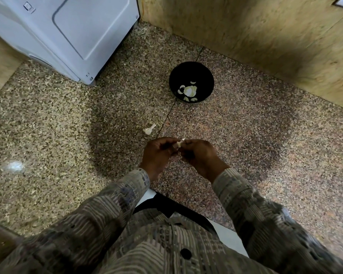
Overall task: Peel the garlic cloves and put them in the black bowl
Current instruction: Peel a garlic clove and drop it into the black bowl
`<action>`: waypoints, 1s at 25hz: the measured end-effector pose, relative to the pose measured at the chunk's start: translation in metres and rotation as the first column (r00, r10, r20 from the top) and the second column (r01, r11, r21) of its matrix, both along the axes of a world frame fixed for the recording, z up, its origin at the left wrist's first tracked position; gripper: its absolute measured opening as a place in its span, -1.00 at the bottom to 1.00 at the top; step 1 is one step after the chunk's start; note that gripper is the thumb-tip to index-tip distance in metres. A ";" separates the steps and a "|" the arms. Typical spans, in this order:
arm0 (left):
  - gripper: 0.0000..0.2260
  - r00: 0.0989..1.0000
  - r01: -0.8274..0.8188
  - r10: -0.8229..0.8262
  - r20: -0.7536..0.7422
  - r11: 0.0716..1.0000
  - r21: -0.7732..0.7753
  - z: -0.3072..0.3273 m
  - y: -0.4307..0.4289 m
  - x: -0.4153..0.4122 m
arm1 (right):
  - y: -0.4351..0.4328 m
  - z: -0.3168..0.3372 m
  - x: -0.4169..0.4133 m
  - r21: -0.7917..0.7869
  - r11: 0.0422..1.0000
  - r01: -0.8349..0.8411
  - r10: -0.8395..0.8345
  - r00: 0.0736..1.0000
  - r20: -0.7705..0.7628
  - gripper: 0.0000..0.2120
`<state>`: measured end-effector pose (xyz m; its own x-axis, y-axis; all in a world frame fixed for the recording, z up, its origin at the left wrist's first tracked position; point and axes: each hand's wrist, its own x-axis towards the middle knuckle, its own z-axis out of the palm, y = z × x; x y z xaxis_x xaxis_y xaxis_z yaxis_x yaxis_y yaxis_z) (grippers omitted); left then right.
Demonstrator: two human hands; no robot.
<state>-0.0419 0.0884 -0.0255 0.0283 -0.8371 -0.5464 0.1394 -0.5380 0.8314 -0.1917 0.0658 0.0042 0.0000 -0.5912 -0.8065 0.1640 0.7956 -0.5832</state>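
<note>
Garlic clove (179, 143) pinched, both hands' curled grip

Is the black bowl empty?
No, the black bowl has several pale garlic pieces lying in its bottom.

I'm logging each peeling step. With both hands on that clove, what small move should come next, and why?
Probably the right hand should pull the pale skin strip off the garlic clove while the left hand pinches it steady. Both hands grip the clove, the strip sticks out by the right fingertips, and the clove is not yet in the black bowl.
</note>
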 end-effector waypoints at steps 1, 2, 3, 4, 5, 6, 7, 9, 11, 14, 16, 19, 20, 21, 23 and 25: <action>-0.84 0.999 -0.017 0.018 -0.028 1.000 0.025 -0.001 -0.001 -0.001 | 0.000 -0.001 0.001 -0.007 1.000 0.001 -0.001 1.000 -0.018 -0.95; -0.83 0.998 -0.032 0.035 -0.058 0.998 0.051 -0.002 -0.003 -0.002 | 0.000 -0.003 0.001 -0.037 0.999 -0.020 0.017 0.997 -0.073 -0.95; -0.83 0.996 -0.042 0.048 -0.079 0.996 0.074 -0.003 -0.005 -0.002 | 0.000 -0.003 0.002 -0.066 0.996 -0.055 0.045 0.990 -0.136 -0.92; -0.83 0.994 -0.049 0.059 -0.097 0.994 0.095 -0.005 -0.007 -0.002 | 0.000 -0.005 0.002 -0.088 0.993 -0.084 0.067 0.982 -0.178 -0.91; -0.83 0.990 -0.059 0.073 -0.118 0.992 0.114 -0.006 -0.008 -0.002 | 0.001 -0.005 0.003 -0.095 0.992 -0.085 0.066 0.981 -0.183 -0.91; -0.84 0.985 -0.079 0.099 -0.145 0.987 0.138 -0.006 -0.009 -0.002 | 0.000 -0.006 0.002 -0.086 0.994 -0.062 0.048 0.986 -0.161 -0.90; -0.85 0.977 -0.099 0.127 -0.170 0.982 0.163 -0.006 -0.010 -0.001 | 0.000 -0.006 0.002 -0.061 0.998 -0.022 0.014 0.992 -0.129 -0.91; -0.84 0.965 -0.119 0.162 -0.205 0.971 0.208 -0.006 -0.010 0.002 | -0.001 -0.012 -0.001 -0.043 0.999 0.007 -0.014 0.985 -0.170 -0.95; -0.81 0.955 -0.112 0.173 -0.240 0.962 0.247 -0.009 -0.010 0.005 | -0.004 -0.022 -0.008 -0.108 0.977 -0.184 0.126 0.906 -0.405 -0.93; -0.80 0.939 -0.110 0.197 -0.282 0.949 0.296 -0.013 -0.009 0.009 | -0.009 -0.026 -0.016 -0.100 0.762 -0.639 0.403 0.589 -0.701 -0.85; -0.79 0.929 -0.120 0.219 -0.297 0.941 0.318 -0.014 -0.010 0.010 | -0.009 -0.024 -0.018 -0.072 0.688 -0.722 0.413 0.471 -0.779 -0.89; -0.80 0.923 -0.133 0.244 -0.298 0.928 0.348 -0.014 -0.011 0.009 | -0.008 -0.022 -0.020 -0.130 0.735 -0.665 0.313 0.503 -0.806 -0.91; -0.80 0.921 -0.138 0.253 -0.297 0.923 0.358 -0.014 -0.011 0.009 | -0.007 -0.021 -0.020 -0.149 0.758 -0.635 0.312 0.554 -0.772 -0.89; -0.81 0.919 -0.142 0.259 -0.297 0.921 0.363 -0.014 -0.011 0.009 | -0.006 -0.018 -0.019 -0.164 0.788 -0.593 0.331 0.633 -0.699 -0.89; -0.84 0.927 -0.133 0.245 -0.285 0.923 0.360 -0.015 -0.009 0.007 | -0.003 -0.012 -0.015 -0.155 0.847 -0.509 0.370 0.773 -0.516 -0.89; -0.89 0.947 -0.118 0.212 -0.242 0.929 0.351 -0.016 -0.007 0.005 | -0.001 -0.013 -0.012 -0.144 0.874 -0.464 0.354 0.810 -0.467 -0.91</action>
<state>-0.0372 0.0809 -0.0411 -0.0376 -0.6056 -0.7949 0.4439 -0.7228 0.5297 -0.2041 0.0647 -0.0084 -0.0136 -0.7859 -0.6182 -0.4450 0.5584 -0.7001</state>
